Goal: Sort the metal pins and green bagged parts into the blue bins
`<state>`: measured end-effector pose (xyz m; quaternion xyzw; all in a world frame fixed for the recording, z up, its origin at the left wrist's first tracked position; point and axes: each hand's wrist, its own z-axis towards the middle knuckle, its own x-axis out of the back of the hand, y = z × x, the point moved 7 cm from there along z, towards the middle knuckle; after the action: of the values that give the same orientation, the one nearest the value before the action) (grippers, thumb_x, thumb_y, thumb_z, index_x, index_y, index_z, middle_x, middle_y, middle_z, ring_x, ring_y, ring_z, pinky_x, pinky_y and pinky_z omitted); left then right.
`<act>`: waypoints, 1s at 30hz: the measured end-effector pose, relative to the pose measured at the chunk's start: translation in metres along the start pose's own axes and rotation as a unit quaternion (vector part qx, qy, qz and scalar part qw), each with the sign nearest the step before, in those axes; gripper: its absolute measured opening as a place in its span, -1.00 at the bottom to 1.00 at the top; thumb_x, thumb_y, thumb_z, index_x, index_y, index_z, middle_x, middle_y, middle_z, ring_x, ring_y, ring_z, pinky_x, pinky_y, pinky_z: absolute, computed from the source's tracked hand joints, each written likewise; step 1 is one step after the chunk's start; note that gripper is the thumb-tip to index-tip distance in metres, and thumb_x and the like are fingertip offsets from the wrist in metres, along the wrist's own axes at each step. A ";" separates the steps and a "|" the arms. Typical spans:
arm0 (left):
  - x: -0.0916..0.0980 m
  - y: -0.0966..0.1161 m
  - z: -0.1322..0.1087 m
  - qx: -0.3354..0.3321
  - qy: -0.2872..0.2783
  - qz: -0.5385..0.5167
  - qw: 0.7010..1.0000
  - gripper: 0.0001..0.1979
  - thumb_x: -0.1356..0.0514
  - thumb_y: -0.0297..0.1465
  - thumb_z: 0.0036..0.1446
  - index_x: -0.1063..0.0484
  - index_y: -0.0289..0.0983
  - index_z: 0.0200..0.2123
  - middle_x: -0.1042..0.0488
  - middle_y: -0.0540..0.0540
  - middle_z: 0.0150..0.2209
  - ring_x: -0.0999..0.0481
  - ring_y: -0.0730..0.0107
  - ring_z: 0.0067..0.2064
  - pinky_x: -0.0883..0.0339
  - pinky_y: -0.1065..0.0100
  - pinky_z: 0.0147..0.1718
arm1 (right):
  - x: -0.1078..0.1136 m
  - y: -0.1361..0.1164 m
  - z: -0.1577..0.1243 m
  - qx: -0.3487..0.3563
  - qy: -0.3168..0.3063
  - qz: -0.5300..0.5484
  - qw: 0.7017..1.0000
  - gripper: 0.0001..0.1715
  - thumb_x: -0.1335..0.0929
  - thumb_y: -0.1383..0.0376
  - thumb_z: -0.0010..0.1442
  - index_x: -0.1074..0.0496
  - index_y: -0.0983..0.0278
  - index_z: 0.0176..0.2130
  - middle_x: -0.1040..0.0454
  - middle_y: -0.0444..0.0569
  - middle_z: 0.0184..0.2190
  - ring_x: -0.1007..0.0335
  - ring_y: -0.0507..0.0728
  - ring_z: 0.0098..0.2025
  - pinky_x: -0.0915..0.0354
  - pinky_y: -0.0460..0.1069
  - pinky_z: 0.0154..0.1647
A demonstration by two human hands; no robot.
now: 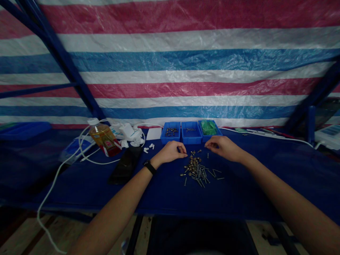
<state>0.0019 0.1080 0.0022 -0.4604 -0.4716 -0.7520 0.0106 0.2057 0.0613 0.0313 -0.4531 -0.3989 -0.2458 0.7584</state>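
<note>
Flanking a loose heap of small metal hardware (198,169), the left hand (172,151) and right hand (224,147) have curled fingers; whether either set grasps a piece cannot be told. Brass-coloured, round-headed pieces (194,163) lie just beside the left fingers, with long, silver metal screws (203,174) farther toward the body. Just beyond the fingers, three blue plastic bins (191,140) stand in a row on the dark blue tabletop (170,193), the right one holding green plastic (208,127).

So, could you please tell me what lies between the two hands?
In the head view, a few small metal fasteners lie there on the blue tabletop, near the main pile.
</note>
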 end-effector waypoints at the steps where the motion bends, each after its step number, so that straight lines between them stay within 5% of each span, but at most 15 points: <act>1: 0.000 0.000 0.000 0.000 -0.004 -0.002 1.000 -0.88 -0.39 -0.38 0.05 -0.57 -0.29 -0.34 -0.54 0.00 -0.45 -0.49 0.44 -0.41 -0.28 0.43 -0.39 | -0.003 -0.006 0.000 0.020 -0.010 -0.018 1.000 -0.76 -0.31 0.36 0.23 -0.58 0.28 -0.18 -0.60 0.03 -0.24 -0.52 0.14 -0.25 -0.38 0.03 -0.19; 7: 0.007 0.003 -0.004 -0.013 -0.009 0.029 0.999 -0.76 -0.33 -0.29 0.14 -0.56 -0.27 -0.14 -0.55 -0.02 -0.37 -0.50 0.42 -0.37 -0.28 0.41 -0.36 | -0.006 -0.016 -0.006 0.069 -0.044 -0.046 0.996 -0.77 -0.28 0.35 0.31 -0.54 0.25 -0.17 -0.55 0.03 -0.20 -0.48 0.14 -0.15 -0.34 0.02 -0.09; 16: 0.011 0.005 -0.007 -0.024 -0.022 0.073 0.997 -0.69 -0.29 -0.21 0.19 -0.55 -0.25 -0.07 -0.57 -0.04 -0.33 -0.54 0.37 -0.34 -0.29 0.38 -0.34 | -0.017 -0.009 -0.010 0.062 -0.121 -0.040 0.990 -0.85 -0.40 0.40 0.17 -0.59 0.20 -0.27 -0.60 -0.03 -0.19 -0.53 0.16 -0.16 -0.34 0.02 -0.08; 30: 0.016 0.011 -0.009 -0.034 0.002 0.152 0.988 -0.79 -0.24 -0.28 0.24 -0.56 -0.25 -0.13 -0.59 -0.06 -0.33 -0.55 0.36 -0.34 -0.28 0.37 -0.32 | -0.022 -0.010 -0.002 -0.011 -0.080 -0.108 0.991 -0.81 -0.40 0.50 -0.04 -0.54 0.25 -0.38 -0.60 -0.08 -0.45 -0.50 0.10 -0.42 -0.25 -0.05 -0.38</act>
<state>-0.0084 0.1024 0.0198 -0.5254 -0.3707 -0.7579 0.1101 0.1872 0.0550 0.0170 -0.4338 -0.5025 -0.2936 0.6879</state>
